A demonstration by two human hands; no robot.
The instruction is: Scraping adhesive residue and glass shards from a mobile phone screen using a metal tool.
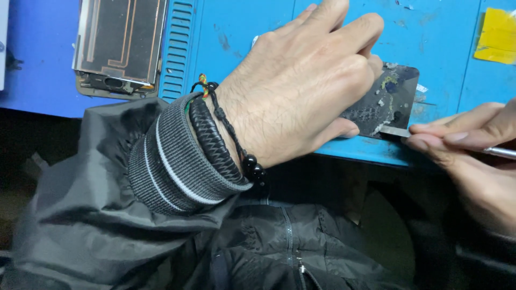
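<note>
Left hand: laid flat over the dark plate, fingers spread and pressing, centre of the frame.
Right hand: pinched narrow on a thin metal blade, right edge of the frame.
Plate: held near the front edge of the blue mat, residue seen on top.
Slip risk: the left thumb lies just beside the blade tip and could be cut.
Plate risk: it could be scratched if the blade is tilted steeply.
Upper left: a phone frame is left lying.
</note>
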